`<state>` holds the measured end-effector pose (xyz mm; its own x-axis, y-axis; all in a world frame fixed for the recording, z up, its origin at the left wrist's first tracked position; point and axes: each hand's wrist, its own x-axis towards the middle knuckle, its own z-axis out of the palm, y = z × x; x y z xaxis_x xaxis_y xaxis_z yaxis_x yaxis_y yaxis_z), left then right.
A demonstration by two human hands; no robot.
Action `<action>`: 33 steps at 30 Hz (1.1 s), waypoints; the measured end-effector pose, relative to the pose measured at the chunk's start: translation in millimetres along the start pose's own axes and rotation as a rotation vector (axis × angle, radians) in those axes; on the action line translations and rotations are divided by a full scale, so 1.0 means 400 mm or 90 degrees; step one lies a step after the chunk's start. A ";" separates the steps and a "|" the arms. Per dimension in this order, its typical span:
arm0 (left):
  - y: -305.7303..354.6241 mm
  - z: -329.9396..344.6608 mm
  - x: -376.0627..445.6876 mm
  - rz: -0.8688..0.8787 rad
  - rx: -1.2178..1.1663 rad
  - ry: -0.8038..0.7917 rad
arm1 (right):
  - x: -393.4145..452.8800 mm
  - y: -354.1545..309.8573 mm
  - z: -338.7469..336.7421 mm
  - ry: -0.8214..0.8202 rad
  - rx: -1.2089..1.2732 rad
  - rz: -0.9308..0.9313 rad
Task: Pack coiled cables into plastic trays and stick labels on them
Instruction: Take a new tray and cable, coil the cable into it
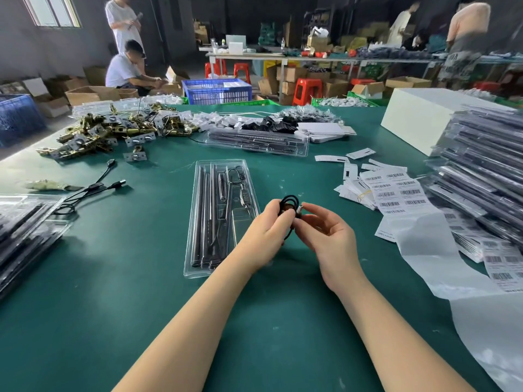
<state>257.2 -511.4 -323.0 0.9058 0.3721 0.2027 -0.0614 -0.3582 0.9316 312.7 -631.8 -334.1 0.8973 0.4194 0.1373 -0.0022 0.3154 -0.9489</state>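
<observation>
From the head view, your left hand grips one black coiled cable while your right hand pinches its plug end, both above the green tabletop. One open plastic tray lies just left of your left hand, long axis running away from you, so that hand is nearer. The label sheets sit toward the right edge.

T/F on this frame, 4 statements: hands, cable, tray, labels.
1. Both hands hold the coiled black cable. True: left hand and right hand both pinch it.
2. The cable already sits in the clear tray. False: it is held right of the tray.
3. The barcode labels lie left of the tray. False: right.
4. The table is green. True.
</observation>
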 end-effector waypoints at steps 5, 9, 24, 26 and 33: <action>0.001 -0.010 -0.004 0.045 0.077 -0.075 | 0.001 -0.017 -0.010 0.014 -0.053 0.000; 0.011 -0.027 -0.005 0.058 0.090 -0.146 | 0.002 -0.019 -0.015 0.006 -0.082 0.008; 0.023 -0.020 -0.004 -0.031 0.047 -0.153 | 0.000 -0.005 -0.008 0.002 -0.099 0.003; 0.033 -0.023 -0.005 -0.010 0.000 -0.163 | 0.004 -0.004 -0.012 0.011 -0.084 0.009; 0.027 -0.039 -0.007 0.002 -0.075 -0.158 | 0.010 0.002 -0.015 0.029 -0.055 0.007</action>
<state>247.4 -503.0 -309.0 0.9795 0.1452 0.1399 -0.1002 -0.2516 0.9626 319.1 -635.0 -335.8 0.9164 0.3832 0.1158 0.0242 0.2359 -0.9715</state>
